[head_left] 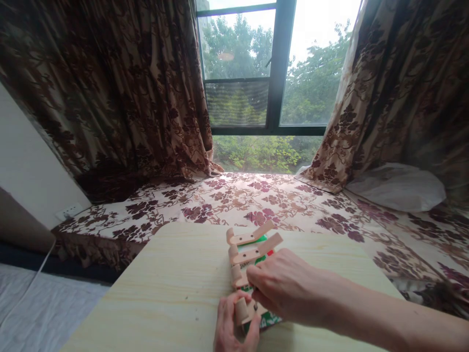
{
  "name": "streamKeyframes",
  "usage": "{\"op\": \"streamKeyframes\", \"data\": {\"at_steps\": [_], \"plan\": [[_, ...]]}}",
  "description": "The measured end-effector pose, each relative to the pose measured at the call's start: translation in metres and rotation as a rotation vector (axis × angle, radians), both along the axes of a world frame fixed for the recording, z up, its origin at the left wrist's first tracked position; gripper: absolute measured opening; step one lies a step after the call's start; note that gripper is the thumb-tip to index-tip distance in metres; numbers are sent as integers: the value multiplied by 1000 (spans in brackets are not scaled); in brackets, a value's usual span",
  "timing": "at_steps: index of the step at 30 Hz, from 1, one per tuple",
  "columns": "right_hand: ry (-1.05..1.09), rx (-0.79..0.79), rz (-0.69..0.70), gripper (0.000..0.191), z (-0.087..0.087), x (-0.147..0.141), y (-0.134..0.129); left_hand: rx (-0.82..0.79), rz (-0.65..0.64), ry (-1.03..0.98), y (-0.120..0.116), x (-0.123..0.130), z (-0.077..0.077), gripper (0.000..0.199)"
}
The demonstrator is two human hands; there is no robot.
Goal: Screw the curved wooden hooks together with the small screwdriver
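Several light wooden pieces lie in a row across a green, white and red printed box (271, 319) on the table. Each has a rounded block at its left end; the farthest wooden piece (249, 238) and the wooden piece (252, 255) before it show two dark spots and a raised right end. My left hand (231, 326) grips the nearest wooden piece (242, 311) round its block, thumb on the near side. Over the middle of the row, my right hand (280, 279) is closed, fingers pressed together; what it holds is hidden. A dark screw-like spot shows just below its fingers.
The pale wood-grain table (164, 288) meets a window seat with a floral cover (234, 200). Floral curtains (157, 98) hang on both sides of the window. A white translucent bag (399, 188) rests at the right; a white cable (40, 269) hangs at the left.
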State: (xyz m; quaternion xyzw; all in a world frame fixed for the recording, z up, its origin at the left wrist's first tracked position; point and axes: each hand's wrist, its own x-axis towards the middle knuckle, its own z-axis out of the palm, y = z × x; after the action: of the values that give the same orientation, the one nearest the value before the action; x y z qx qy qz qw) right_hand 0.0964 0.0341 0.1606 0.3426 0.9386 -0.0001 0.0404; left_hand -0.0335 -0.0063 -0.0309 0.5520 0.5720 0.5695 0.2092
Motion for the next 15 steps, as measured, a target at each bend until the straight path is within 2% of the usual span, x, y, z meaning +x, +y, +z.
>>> {"op": "streamKeyframes", "data": {"at_steps": [4, 6, 8, 12, 15], "plan": [[91, -32, 134, 13, -4, 6, 3, -11, 18, -14, -2, 2, 0, 21], [103, -14, 158, 14, -7, 6, 2, -10, 21, -13, -2, 1, 0, 20], [89, 32, 121, 14, -11, 4, 1, -13, -2, 1, -2, -2, -1, 20], [7, 38, -42, 16, -8, -2, 1, -58, -140, 88, 0, -13, 2, 22], [26, -24, -12, 12, -1, -1, 3, -45, -170, 123, 1, -19, 3, 23]]}}
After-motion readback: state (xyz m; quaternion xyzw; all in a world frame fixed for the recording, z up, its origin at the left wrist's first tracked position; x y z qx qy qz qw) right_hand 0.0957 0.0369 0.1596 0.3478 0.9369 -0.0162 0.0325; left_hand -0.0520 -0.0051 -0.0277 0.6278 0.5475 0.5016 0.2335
